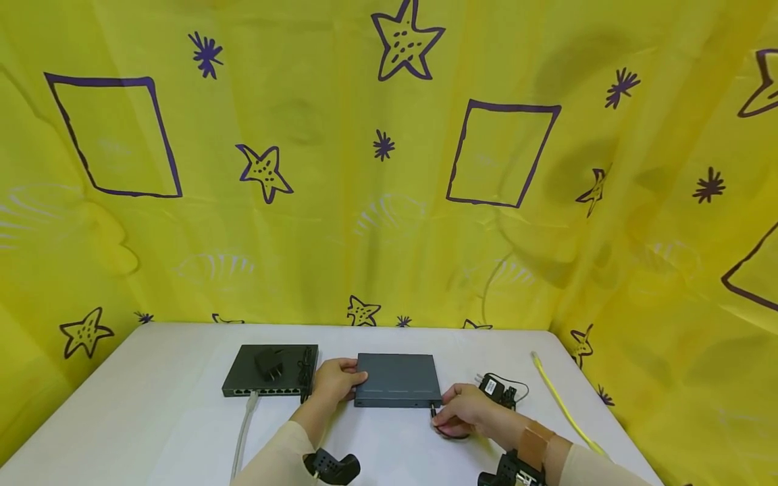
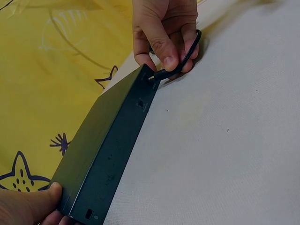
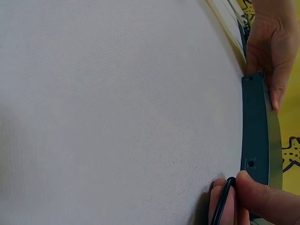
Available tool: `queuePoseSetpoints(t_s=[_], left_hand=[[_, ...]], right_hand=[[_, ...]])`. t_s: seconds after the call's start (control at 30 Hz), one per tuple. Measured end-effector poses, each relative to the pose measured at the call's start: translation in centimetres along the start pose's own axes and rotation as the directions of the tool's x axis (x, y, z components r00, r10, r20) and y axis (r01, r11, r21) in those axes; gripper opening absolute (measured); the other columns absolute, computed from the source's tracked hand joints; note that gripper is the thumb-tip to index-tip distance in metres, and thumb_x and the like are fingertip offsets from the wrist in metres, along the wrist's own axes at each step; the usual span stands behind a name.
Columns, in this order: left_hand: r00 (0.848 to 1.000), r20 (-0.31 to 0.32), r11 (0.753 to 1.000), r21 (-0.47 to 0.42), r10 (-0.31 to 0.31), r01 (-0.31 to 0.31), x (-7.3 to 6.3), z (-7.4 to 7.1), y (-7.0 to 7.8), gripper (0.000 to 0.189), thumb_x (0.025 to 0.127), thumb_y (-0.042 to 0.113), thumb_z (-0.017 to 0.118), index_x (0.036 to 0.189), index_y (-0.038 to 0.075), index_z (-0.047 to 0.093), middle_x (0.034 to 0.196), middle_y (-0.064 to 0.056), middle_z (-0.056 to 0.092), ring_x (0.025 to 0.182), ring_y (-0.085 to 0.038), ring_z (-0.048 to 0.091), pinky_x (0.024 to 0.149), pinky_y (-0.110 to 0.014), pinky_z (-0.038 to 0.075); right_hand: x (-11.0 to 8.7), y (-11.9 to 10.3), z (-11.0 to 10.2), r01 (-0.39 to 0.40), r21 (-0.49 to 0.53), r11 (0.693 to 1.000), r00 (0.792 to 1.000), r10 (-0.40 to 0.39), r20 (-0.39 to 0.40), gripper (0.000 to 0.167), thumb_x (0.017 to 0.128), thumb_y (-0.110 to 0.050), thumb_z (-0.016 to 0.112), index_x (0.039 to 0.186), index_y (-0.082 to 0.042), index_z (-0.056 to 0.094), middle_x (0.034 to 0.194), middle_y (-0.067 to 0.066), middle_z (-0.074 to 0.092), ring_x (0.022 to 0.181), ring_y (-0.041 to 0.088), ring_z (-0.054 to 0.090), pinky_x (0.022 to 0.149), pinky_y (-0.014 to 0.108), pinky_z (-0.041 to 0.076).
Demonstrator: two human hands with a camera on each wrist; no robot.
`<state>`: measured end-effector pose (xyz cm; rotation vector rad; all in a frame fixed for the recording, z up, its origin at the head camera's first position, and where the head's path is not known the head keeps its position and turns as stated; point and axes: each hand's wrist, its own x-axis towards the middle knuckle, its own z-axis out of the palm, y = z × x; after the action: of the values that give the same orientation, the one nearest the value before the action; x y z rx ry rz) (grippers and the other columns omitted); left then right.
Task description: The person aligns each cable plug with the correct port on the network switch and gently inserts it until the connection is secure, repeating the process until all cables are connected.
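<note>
A flat dark grey network switch [image 1: 398,380] lies on the white table in the head view. Its left end is gripped by my left hand [image 1: 333,381], thumb on top and fingers below. At the opposite end, my right hand [image 1: 464,410] pinches a black power plug [image 2: 165,74] between thumb and fingers. In the left wrist view the plug's metal tip meets the socket at the switch's corner; how deep it sits I cannot tell. The thin black cord [image 2: 193,46] loops back from the plug beside the fingers. The right wrist view shows the switch's port side [image 3: 253,126].
Left of my hands stands a second, black switch [image 1: 234,378] with a black power adapter [image 1: 267,364] on top and a grey network cable [image 1: 244,428] plugged in front. Another adapter [image 1: 491,387] lies behind my right hand. A yellow cable [image 1: 562,401] runs along the right edge.
</note>
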<state>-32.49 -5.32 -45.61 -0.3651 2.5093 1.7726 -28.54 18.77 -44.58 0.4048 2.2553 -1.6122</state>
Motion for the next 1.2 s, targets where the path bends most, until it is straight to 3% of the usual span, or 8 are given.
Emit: queuePoseSetpoints(t_s=[0.47, 0.73, 1.2], left_hand=[[1.0, 0.007, 1.0, 0.021, 0.002, -0.002, 0.08, 0.25, -0.12, 0.042, 0.084, 0.008, 0.078, 0.122, -0.003, 0.065, 0.108, -0.017, 0.07, 0.075, -0.013, 0.062, 0.063, -0.028, 0.058], [1.0, 0.007, 1.0, 0.011, 0.004, -0.004, -0.14, 0.01, 0.22, 0.042, 0.083, 0.007, 0.078, 0.122, -0.004, 0.066, 0.108, -0.018, 0.07, 0.075, -0.013, 0.063, 0.064, -0.03, 0.058], [1.0, 0.004, 1.0, 0.03, 0.004, -0.004, -0.25, 0.07, 0.18, 0.041, 0.083, 0.007, 0.078, 0.121, -0.004, 0.066, 0.107, -0.017, 0.071, 0.077, -0.014, 0.064, 0.065, -0.03, 0.059]], right_hand=[[-0.14, 0.07, -0.2, -0.01, -0.01, 1.0, 1.0, 0.01, -0.001, 0.029, 0.075, 0.012, 0.075, 0.094, 0.002, 0.055, 0.071, 0.01, 0.068, 0.054, 0.013, 0.062, 0.052, 0.02, 0.054], [-0.23, -0.18, -0.71, -0.014, -0.001, 1.0, 0.997, 0.014, 0.07, 0.029, 0.077, 0.011, 0.073, 0.095, 0.0, 0.054, 0.071, 0.008, 0.069, 0.055, 0.013, 0.064, 0.053, 0.021, 0.055], [-0.13, 0.09, -0.33, 0.002, 0.026, 1.0, 1.0, -0.002, 0.031, 0.03, 0.075, 0.014, 0.074, 0.091, 0.001, 0.053, 0.067, 0.01, 0.068, 0.054, 0.014, 0.065, 0.051, 0.022, 0.055]])
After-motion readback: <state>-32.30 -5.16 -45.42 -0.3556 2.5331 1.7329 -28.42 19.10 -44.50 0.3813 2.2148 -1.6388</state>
